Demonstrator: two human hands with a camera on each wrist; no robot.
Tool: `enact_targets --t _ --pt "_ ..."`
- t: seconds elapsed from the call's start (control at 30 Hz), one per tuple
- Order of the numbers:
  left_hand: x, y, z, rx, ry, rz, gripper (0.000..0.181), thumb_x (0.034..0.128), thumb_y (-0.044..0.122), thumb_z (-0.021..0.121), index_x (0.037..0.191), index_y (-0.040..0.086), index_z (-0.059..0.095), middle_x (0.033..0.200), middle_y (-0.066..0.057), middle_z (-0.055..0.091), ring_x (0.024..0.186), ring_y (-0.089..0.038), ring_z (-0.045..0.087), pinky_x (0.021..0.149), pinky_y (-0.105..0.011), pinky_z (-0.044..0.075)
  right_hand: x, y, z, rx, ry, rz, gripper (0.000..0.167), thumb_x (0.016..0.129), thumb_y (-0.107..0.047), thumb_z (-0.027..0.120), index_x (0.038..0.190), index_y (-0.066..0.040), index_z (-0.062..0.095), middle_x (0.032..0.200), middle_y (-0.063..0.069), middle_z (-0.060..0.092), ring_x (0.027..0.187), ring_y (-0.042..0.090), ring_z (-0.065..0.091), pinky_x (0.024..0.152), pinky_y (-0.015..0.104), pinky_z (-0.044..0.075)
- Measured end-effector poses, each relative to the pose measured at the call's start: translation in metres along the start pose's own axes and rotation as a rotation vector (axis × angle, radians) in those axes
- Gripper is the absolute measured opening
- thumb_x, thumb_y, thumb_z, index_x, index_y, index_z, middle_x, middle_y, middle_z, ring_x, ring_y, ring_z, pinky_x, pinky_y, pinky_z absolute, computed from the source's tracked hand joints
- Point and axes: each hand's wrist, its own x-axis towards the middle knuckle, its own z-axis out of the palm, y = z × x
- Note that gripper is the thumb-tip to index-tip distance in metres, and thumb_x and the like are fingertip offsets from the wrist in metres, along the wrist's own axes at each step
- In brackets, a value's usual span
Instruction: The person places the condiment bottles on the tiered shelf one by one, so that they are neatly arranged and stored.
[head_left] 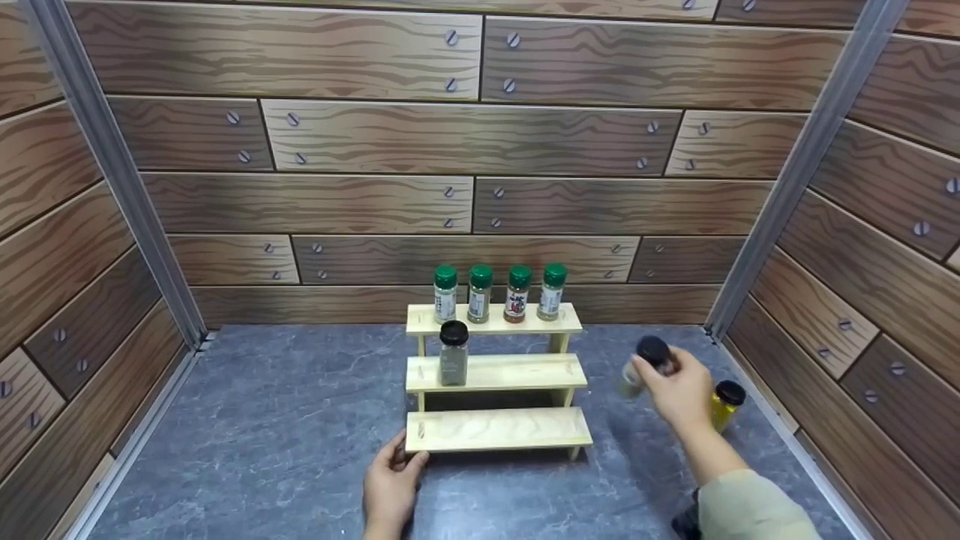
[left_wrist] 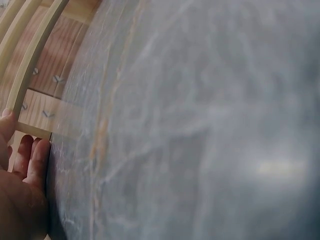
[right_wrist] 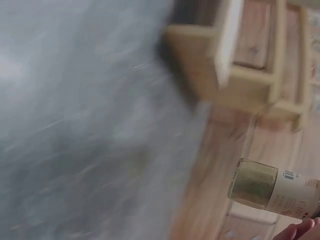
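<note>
A three-tier wooden display rack (head_left: 499,431) stands on the grey marbled surface. At the left end of its lowest step, my left hand (head_left: 390,486) grips the corner, the thumb on the front edge in the left wrist view. Off to the right, my right hand (head_left: 684,390) holds a spice jar (right_wrist: 255,184) by its black lid, above the surface. The jar has greenish-grey contents and a white label. One black-lidded jar (head_left: 453,360) stands on the left of the middle step. Several green-capped spice jars (head_left: 478,296) stand in a row on the top step.
Behind my right hand is a black-lidded bottle with yellow contents (head_left: 725,409). A dark object (head_left: 685,517), mostly hidden, lies beside the right sleeve. Wood-patterned walls (head_left: 480,135) enclose the back and both sides, with grey metal strips (head_left: 780,165) at the corners.
</note>
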Motion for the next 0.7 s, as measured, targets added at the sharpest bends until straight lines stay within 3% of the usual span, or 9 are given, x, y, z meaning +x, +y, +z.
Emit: enact_targets --t 0.27,0.43,0.7 --pt "0.0 0.001 0.0 -0.002 -0.007 0.001 0.055 0.0869 0.006 0.086 0.137 -0.004 0.067 0.1 -0.01 0.075 0.087 -0.02 0.069 0.068 -0.025 0.055 0.008 -0.055 0.034 0.145 -0.03 -0.107 0.029 0.086 -0.013 0.089 0.104 0.004 0.074 0.071 0.001 0.052 0.061 0.009 0.046 0.056 0.022 0.038" --pt "0.0 0.001 0.002 0.012 -0.003 -0.021 0.055 0.087 0.005 0.086 0.137 -0.004 0.066 0.102 -0.01 0.075 0.087 -0.019 0.069 0.067 -0.026 0.055 0.004 -0.079 0.057 0.207 -0.088 -0.111 0.031 0.084 -0.01 0.089 0.105 0.007 0.073 0.071 -0.001 0.052 0.065 0.012 0.047 0.059 0.022 0.039" --pt "0.001 -0.001 0.001 -0.034 -0.001 0.016 0.054 0.0866 0.003 0.086 0.136 -0.006 0.067 0.108 -0.014 0.076 0.089 -0.02 0.071 0.068 -0.023 0.055 -0.005 -0.111 0.09 0.237 -0.228 -0.092 0.034 0.085 -0.012 0.088 0.111 0.005 0.074 0.078 0.003 0.06 0.073 0.016 0.053 0.065 0.026 0.046"
